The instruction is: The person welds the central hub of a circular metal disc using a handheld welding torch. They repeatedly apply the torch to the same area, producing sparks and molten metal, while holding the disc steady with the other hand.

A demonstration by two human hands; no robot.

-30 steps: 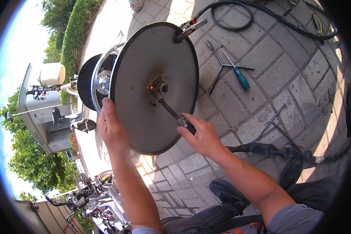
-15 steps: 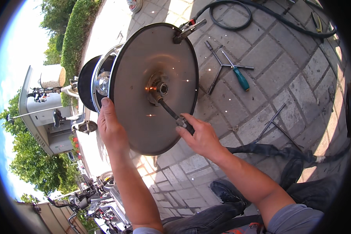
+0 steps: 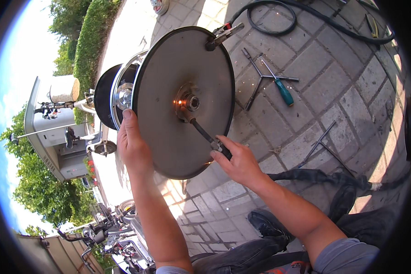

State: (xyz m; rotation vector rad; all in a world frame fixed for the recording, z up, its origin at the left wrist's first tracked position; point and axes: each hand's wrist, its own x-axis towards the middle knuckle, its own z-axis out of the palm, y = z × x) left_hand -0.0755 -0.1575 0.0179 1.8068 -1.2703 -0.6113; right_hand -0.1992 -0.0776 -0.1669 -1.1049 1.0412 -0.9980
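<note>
A large round grey metal disc [image 3: 173, 141] with a black rim stands tilted in front of me. My left hand [image 3: 136, 146] grips its left edge, thumb upward; the fingers behind are hidden. My right hand [image 3: 239, 162] is closed around the dark handle of a welding torch [image 3: 204, 131]. The torch's bent neck reaches to the hub [image 3: 192, 102] at the disc's centre, where orange light glows beside the round fitting. A metal spring clamp [image 3: 223, 36] with a cable bites the disc's upper right rim. Behind the disc is a shiny metal wheel part [image 3: 124, 95].
On the paving lie a three-armed socket wrench [image 3: 260, 76], a green-handled screwdriver [image 3: 283, 91], another three-armed wrench [image 3: 322, 141] and pliers [image 3: 373, 26]. A black cable [image 3: 292, 20] loops at the top; a dark hose [image 3: 315, 176] runs by my legs. Scooters [image 3: 118, 235] stand at lower left.
The disc and both hands sit slightly farther right in view. The sparks have shifted and thinned, and the glow beside the hub is brighter. Both grips are unchanged.
</note>
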